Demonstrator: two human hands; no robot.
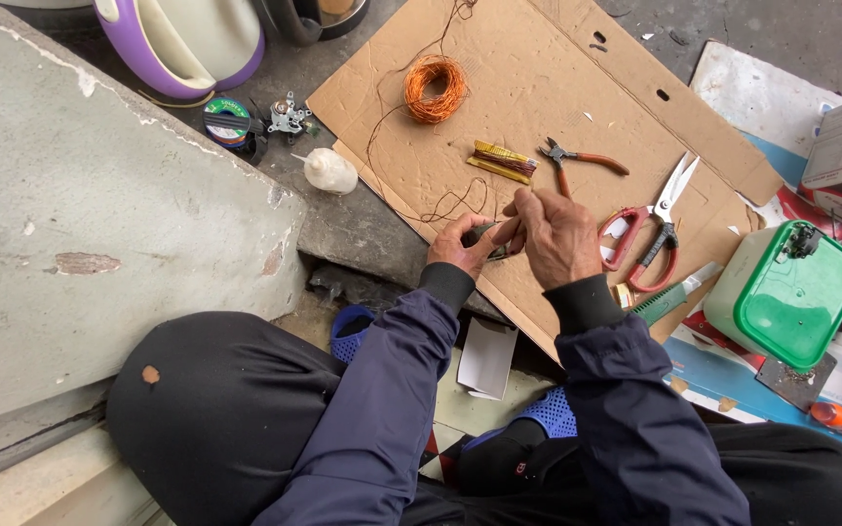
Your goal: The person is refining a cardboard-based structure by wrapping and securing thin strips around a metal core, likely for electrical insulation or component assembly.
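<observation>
A person squats over a flattened sheet of corrugated cardboard (577,88), creased and scuffed, laid on rough concrete beside a chipped, pale step (99,224).

At the cardboard's near edge both hands meet over a small dark part (490,241), too hidden to identify. The left hand (460,245) cups it from below, fingers curled shut around it. The right hand (555,237) pinches at its top with thumb and fingertips; whether it grips the part itself or the thin wire (445,206) is unclear. That dark, hair-fine wire loops loosely up the cardboard to a shiny coil (435,89) of copper-orange winding near the far edge.

Just off the cardboard's right side stands a boxy green tub (784,295), smooth plastic with rounded corners. On the cardboard, right of the hands, lie red-handled scissors (647,227), blades open. Above the hands lie small orange-handled pliers (577,160) and a flat yellow packet (503,162). Left of the cardboard sits a white, rounded lump (329,170).

The risk appears to lie in the wire: so fine a strand could snap under a hard tug, or its slack loops could kink and snag on the cardboard's ragged edge. The open scissors sit near the right wrist, where a careless sweep might catch them.
</observation>
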